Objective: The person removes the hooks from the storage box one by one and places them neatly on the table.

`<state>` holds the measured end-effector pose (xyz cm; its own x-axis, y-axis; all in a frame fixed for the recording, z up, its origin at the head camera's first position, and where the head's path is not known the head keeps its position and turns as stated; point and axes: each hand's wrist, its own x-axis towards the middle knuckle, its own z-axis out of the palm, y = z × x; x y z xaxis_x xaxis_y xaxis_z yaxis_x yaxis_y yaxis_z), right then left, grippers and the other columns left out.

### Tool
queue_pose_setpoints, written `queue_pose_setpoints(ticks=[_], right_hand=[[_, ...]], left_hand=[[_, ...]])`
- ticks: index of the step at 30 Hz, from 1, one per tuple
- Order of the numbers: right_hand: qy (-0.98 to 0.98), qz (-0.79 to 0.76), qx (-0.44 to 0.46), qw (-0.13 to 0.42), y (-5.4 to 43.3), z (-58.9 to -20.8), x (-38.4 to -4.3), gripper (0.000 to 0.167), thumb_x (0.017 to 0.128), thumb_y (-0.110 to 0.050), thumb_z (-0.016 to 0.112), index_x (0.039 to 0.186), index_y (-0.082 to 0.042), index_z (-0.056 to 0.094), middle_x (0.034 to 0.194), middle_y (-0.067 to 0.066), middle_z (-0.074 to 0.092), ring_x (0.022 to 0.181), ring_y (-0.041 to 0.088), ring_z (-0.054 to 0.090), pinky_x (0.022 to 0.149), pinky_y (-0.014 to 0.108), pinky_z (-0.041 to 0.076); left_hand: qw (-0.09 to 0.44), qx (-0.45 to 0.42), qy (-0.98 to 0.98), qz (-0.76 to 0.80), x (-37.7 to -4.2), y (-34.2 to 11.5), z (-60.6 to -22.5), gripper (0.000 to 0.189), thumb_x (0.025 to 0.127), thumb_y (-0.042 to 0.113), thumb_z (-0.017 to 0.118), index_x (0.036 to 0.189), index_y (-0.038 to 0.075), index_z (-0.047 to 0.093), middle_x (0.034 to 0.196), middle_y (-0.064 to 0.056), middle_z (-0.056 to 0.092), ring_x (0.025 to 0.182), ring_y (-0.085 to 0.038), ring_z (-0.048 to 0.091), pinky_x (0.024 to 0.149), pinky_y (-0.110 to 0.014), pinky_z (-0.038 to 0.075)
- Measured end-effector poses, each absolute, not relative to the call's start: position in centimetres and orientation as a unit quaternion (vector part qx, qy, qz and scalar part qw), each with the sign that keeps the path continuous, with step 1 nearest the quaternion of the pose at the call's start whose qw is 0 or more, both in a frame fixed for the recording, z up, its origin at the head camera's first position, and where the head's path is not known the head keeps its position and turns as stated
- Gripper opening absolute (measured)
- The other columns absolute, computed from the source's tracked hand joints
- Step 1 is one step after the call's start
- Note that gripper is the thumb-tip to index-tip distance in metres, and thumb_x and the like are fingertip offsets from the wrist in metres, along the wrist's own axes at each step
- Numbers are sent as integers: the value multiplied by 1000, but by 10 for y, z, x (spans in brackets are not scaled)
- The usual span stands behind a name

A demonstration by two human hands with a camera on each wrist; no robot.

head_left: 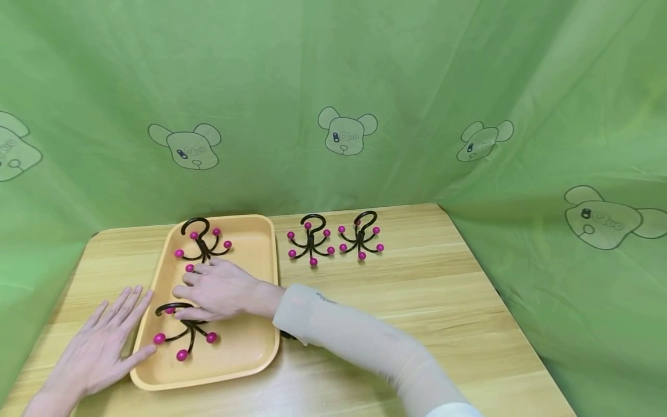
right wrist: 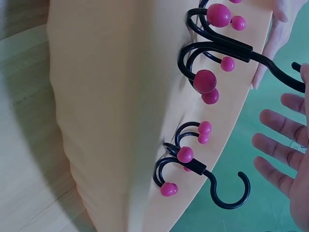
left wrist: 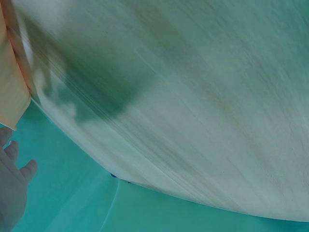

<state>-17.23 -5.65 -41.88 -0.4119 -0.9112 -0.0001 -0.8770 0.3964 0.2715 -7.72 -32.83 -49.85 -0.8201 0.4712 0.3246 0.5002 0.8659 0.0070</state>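
Note:
A shallow orange-yellow tray (head_left: 245, 347) holds two black multi-arm hook hangers with pink ball tips. The far hanger (head_left: 202, 246) stands near the tray's back left, and the near hanger (head_left: 191, 329) toward its front. My right hand (head_left: 221, 289) is over the tray between them. Its thumb overlaps the near hanger's hook (right wrist: 282, 79) in the right wrist view, while the other fingers (right wrist: 280, 150) spread loosely with nothing in their grasp. My left hand (head_left: 101, 341) lies flat, fingers straight, along the tray's left side with the thumb at the rim.
Two more hook hangers of the same kind, one (head_left: 311, 240) beside the tray and another (head_left: 361, 237) to its right, stand on the wooden table (head_left: 417, 301). A green curtain (head_left: 271, 75) with bear-head prints rises behind the table and along its sides.

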Motion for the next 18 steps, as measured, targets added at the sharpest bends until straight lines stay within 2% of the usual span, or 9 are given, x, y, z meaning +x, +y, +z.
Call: queue_pose_setpoints(ticks=[12,18], right_hand=[[-823,-114,547,100,-60,-419,-169,40,112,-56,29,120,-38,65,118,-18,73,105,6,66,81,23,53],[-824,-121,546,94,-59,-417,-168,42,113,-56,27,123,-40,64,122,-18,72,108,6,66,85,23,54]], left_hand=[[156,-255,-953,-48,-79,-330,-500,104,91,66,65,169,11,23,179,0,3,163,-2,-15,134,-26,-16],[156,-254,-953,-48,-78,-328,-499,106,87,61,71,169,11,24,179,2,2,163,-1,-15,133,-24,-16]])
